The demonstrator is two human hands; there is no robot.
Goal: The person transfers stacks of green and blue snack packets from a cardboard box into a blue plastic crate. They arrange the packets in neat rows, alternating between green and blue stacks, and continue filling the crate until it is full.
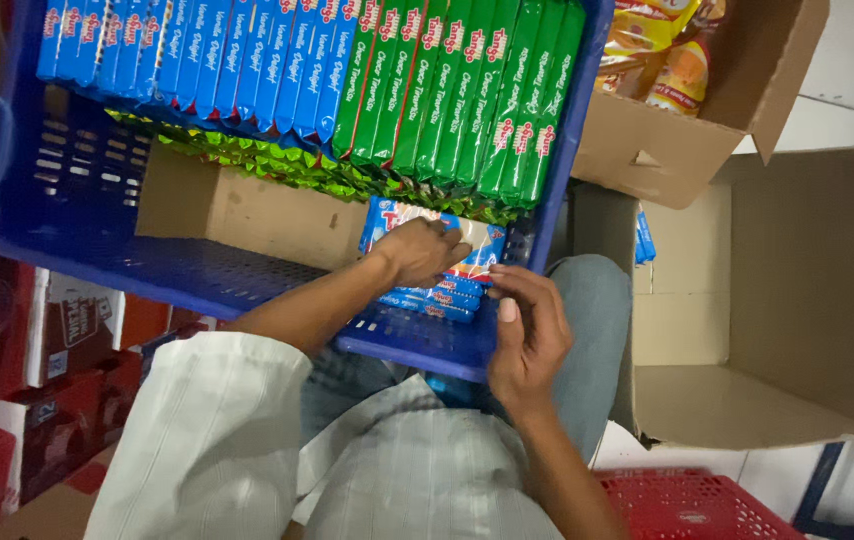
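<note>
Inside the blue plastic crate (pixel 77 190), the left hand (pixel 425 250) lies palm-down with fingers curled over the top of a small stack of blue-and-white snack packets (pixel 447 285) in the crate's near right corner. The right hand (pixel 527 335) rests at the crate's near rim beside that stack, fingers loosely bent, gripping nothing I can see. Rows of blue packets (pixel 197 55) and green packets (pixel 467 90) fill the crate's far side, and an open cardboard box (pixel 777 300) stands just right of the crate

Dim, soft focus (bluish cast).

Pale, finely checked shirt with rolled sleeves (pixel 209 420), blue jeans (pixel 587 340), bare forearms.
</note>
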